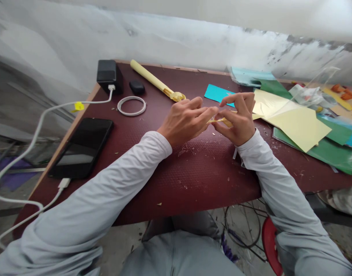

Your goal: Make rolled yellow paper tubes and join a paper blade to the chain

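My left hand [185, 120] and my right hand [238, 119] meet over the middle of the table, fingertips almost touching. Stretched between them is a narrow yellow paper strip [227, 122], pinched by both hands. One pointed end of the strip sticks out past the right hand. The left fingertips partly hide the other end. Just beyond my left hand lies a rolled yellow paper tube [152, 78], with curled strips at its near end. A blue paper card [214, 92] rests flat behind my right hand.
At left are a black phone [82, 147], a white cable [39, 126], a black power block [108, 74], a small black case [137, 87] and a white ring [132, 112]. Yellow sheets [304, 128] and green sheets [334, 153] pile at right. A wall [176, 42] stands behind.
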Demonstrator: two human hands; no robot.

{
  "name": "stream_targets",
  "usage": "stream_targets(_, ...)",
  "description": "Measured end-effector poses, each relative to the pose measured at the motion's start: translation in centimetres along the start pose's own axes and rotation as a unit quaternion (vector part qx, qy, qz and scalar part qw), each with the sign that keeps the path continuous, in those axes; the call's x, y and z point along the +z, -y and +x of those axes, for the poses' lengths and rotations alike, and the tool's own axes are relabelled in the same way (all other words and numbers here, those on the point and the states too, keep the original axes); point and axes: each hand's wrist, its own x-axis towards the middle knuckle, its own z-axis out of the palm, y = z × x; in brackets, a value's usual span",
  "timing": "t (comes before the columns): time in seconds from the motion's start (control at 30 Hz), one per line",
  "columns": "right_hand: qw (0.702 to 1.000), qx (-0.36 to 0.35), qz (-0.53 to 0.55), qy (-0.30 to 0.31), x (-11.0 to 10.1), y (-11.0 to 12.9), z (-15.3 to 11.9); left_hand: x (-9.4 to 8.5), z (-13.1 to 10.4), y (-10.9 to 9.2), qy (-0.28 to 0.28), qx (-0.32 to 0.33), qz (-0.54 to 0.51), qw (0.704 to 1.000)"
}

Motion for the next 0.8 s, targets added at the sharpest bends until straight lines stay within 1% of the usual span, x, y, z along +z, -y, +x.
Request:
stream_targets(0.3, 1.0, -0.009, -0.001, 0.014, 0.13, -0.26, -0.11, 0.04, -0.07, 0.12, 0.005, 0.016, -0.007, 1.0)
stream_targets(0.57, 1.0, 0.006, 0.009, 0.022, -0.05, 0.04, -0.13, -0.14, -0.06, -0.02, 0.019, 0.005, -0.019, 1.0)
stream_targets(0.8, 0.999, 0.022, 0.014, 0.022, -0.1, 0.29, -0.01, -0.14, -0.02, -0.01, 0.018, 0.005, -0.024, 1.0)
